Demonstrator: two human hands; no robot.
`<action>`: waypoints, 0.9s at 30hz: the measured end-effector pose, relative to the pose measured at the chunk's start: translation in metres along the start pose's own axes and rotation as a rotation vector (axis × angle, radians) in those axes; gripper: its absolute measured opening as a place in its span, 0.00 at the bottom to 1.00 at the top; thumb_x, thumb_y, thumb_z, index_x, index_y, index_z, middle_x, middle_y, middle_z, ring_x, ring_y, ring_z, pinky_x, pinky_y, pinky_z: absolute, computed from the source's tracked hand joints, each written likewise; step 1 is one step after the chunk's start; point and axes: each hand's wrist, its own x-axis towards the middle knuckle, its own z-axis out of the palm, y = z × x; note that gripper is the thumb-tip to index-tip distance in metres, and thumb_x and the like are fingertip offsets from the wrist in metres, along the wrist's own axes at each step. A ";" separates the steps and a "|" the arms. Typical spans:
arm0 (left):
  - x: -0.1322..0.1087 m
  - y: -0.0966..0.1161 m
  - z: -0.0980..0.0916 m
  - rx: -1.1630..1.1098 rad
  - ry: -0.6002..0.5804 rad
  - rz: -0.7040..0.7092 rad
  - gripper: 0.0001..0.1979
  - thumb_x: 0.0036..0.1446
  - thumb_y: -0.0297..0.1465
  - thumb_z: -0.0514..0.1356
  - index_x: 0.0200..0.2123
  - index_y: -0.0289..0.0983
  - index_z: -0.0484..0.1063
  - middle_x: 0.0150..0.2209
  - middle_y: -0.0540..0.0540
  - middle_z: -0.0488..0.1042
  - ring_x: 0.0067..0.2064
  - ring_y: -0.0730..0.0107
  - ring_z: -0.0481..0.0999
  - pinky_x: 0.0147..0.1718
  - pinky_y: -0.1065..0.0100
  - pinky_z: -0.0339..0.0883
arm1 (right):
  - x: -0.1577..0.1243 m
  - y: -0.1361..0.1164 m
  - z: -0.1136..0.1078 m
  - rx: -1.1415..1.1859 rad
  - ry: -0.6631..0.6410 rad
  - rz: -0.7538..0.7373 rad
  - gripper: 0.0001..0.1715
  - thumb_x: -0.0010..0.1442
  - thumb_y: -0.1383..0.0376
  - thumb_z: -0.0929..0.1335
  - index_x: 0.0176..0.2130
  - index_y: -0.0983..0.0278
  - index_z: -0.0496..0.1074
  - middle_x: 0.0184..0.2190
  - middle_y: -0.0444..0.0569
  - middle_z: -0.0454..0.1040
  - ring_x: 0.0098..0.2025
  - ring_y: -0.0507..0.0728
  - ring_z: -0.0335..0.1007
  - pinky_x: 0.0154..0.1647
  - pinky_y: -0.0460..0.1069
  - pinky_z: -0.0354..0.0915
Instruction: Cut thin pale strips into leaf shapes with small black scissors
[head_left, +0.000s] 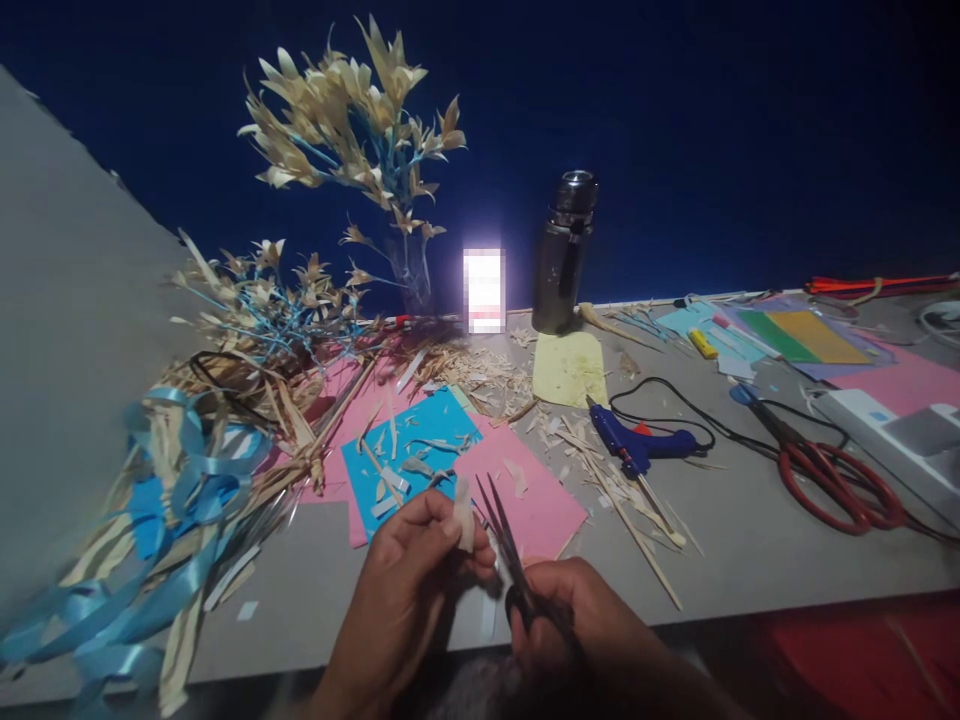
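Between the thumb and fingers of my left hand (420,555) is a small pale strip of dried husk (464,515), held upright. My right hand (566,605) grips dark-handled scissors (508,540), their blades parted and pointing up and away, just right of the strip. The blades do not visibly touch it. Beneath and beyond my hands lie a pink paper sheet (525,490) and a blue paper sheet (412,440), scattered with husk scraps.
Left are husk flowers on blue stems (262,300) and blue ribbon (202,460); a taller bunch (360,110) stands behind. A dark flask (564,255) stands at the back. Right lie a blue glue gun (637,440) with its cord, red-handled scissors (832,480) and a white device (900,430).
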 end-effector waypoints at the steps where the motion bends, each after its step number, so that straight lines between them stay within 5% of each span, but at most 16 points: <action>1: 0.000 0.000 -0.001 -0.002 -0.018 -0.010 0.10 0.53 0.30 0.70 0.29 0.35 0.71 0.26 0.46 0.79 0.28 0.69 0.77 0.31 0.68 0.72 | -0.001 -0.001 -0.001 0.010 -0.023 -0.010 0.17 0.49 0.60 0.73 0.21 0.65 0.63 0.21 0.41 0.59 0.26 0.49 0.53 0.26 0.45 0.51; 5: 0.002 -0.002 -0.003 0.036 -0.126 -0.088 0.12 0.53 0.32 0.70 0.27 0.36 0.68 0.22 0.49 0.75 0.21 0.72 0.72 0.21 0.71 0.66 | -0.002 -0.011 -0.007 0.023 0.037 -0.060 0.24 0.49 0.49 0.75 0.25 0.66 0.68 0.22 0.43 0.65 0.26 0.50 0.58 0.27 0.45 0.56; 10: 0.006 -0.008 -0.010 0.164 -0.155 -0.054 0.09 0.55 0.32 0.67 0.29 0.37 0.70 0.15 0.54 0.68 0.16 0.76 0.63 0.19 0.73 0.60 | -0.003 -0.039 -0.015 -0.051 0.237 -0.097 0.21 0.46 0.58 0.76 0.37 0.66 0.72 0.30 0.47 0.73 0.29 0.52 0.65 0.30 0.45 0.62; 19: 0.000 0.016 -0.003 0.076 -0.029 0.069 0.08 0.49 0.27 0.69 0.32 0.36 0.73 0.17 0.54 0.67 0.20 0.77 0.64 0.23 0.75 0.60 | -0.010 -0.030 -0.026 -0.244 -0.097 0.084 0.09 0.45 0.63 0.71 0.25 0.67 0.70 0.22 0.41 0.66 0.25 0.49 0.56 0.24 0.43 0.53; 27: 0.001 0.014 0.002 0.096 -0.005 0.099 0.09 0.48 0.26 0.68 0.32 0.36 0.71 0.20 0.57 0.64 0.19 0.79 0.66 0.22 0.75 0.60 | -0.014 -0.032 -0.028 -0.329 -0.143 0.178 0.11 0.46 0.60 0.71 0.24 0.67 0.70 0.20 0.40 0.64 0.23 0.48 0.55 0.21 0.43 0.49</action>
